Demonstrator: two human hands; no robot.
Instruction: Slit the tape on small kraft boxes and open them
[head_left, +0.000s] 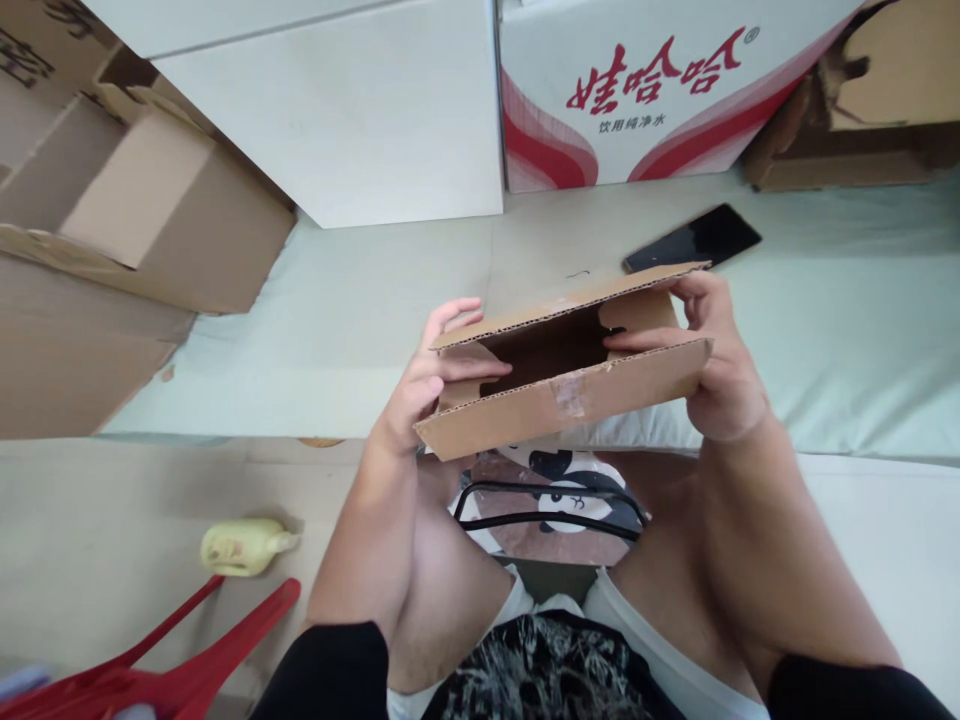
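A small brown cardboard box [502, 412] is held up between my two hands, its long flaps parted and its dark inside facing me. Clear tape sticks to the near flap. At the box's left end, my left hand [431, 370] grips it, one finger reaching over the inner side flap. My right hand [716, 350] clasps the right end, with a finger inside the opening and the thumb side against the outer wall. What lies deep in the box is too dark to make out.
A black phone [697, 238] lies on the pale green surface [315, 340] behind the box. Large cardboard boxes [217, 220] stand at left, a white printed carton [622, 150] at back. A yellow bottle [244, 547] and red plastic piece [195, 670] are lower left.
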